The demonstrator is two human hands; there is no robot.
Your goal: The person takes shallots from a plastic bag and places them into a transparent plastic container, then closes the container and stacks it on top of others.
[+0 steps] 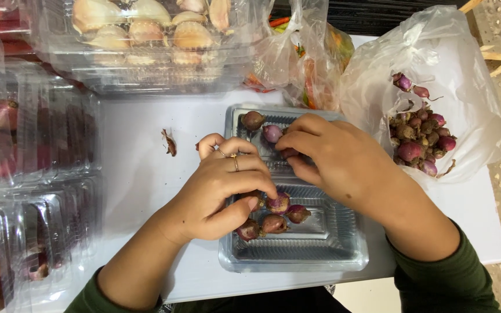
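White tabletop fills the view, crowded along its left and far edges with stacked clear clamshell boxes, one at the top holding garlic cloves. At the centre lies a clear plastic tray with small shallots in it. The left hand, a ring on one finger, is curled loosely over the tray's near-left part, thumb and forefinger pinched around a shallot. The right hand reaches across the tray's far half, its fingers bent and closed on another small shallot beside a purple one. To the right, an open plastic bag holds more shallots. A scrap of peel lies on the table.
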